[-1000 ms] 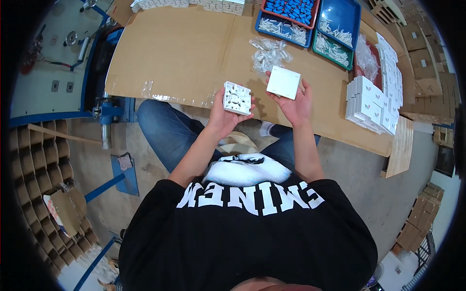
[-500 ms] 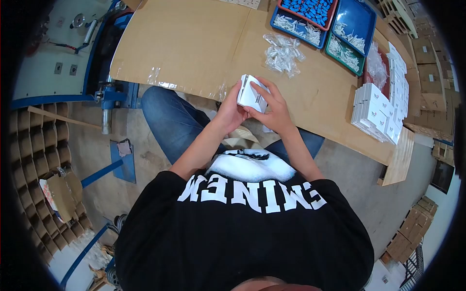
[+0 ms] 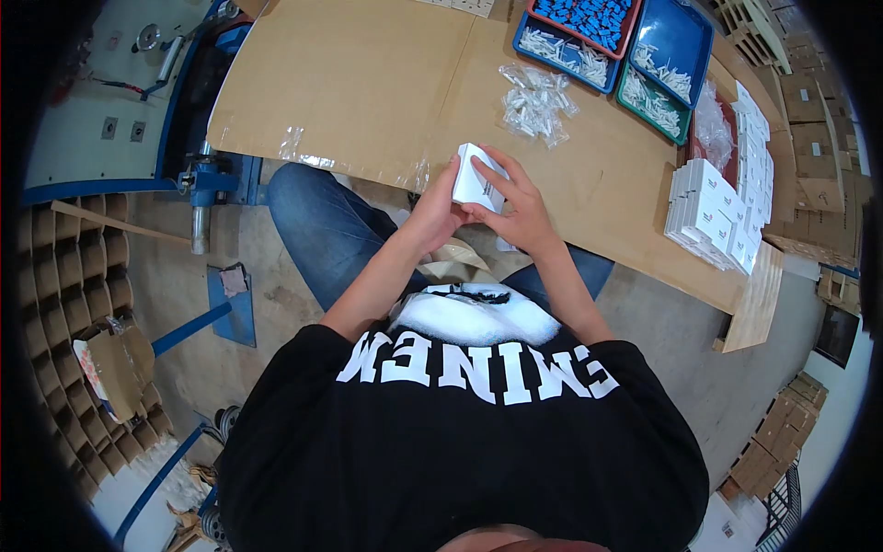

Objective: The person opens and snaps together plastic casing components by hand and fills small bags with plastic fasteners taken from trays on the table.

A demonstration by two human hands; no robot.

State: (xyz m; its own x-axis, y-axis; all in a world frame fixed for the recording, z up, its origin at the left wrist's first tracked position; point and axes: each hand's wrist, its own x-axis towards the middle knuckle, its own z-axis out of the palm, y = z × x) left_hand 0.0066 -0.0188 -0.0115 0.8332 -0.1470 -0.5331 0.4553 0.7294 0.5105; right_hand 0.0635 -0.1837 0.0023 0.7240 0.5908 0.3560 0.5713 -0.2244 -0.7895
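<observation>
Brown racking (image 3: 55,386) with rows of square compartments stood at nine o'clock, twelve being straight ahead of the wearer, and a pale machine (image 3: 83,152) framed in blue filled the space around ten. Next along, a table (image 3: 349,83) covered in cardboard stretched round to three o'clock. At twelve, seen against its near edge, the left hand (image 3: 437,212) cupped a white square case (image 3: 467,175) from the left and below; some of its fingers were hidden, but what showed of the hand was closed around the case. The case was held tilted between both hands. From the right, the right hand (image 3: 527,210) grasped it too, fingers laid over one face and thumb along the lower edge. At one o'clock, clear bags (image 3: 536,101) lay heaped on the cardboard. Beyond them were a blue tray (image 3: 556,71) of white pieces, a red tray (image 3: 630,32) of blue pieces, a green tray (image 3: 648,123) and a second blue tray (image 3: 681,41), both holding white pieces. White boxes (image 3: 710,216) stood stacked between two and three o'clock, with brown cartons (image 3: 809,143) farther out.
</observation>
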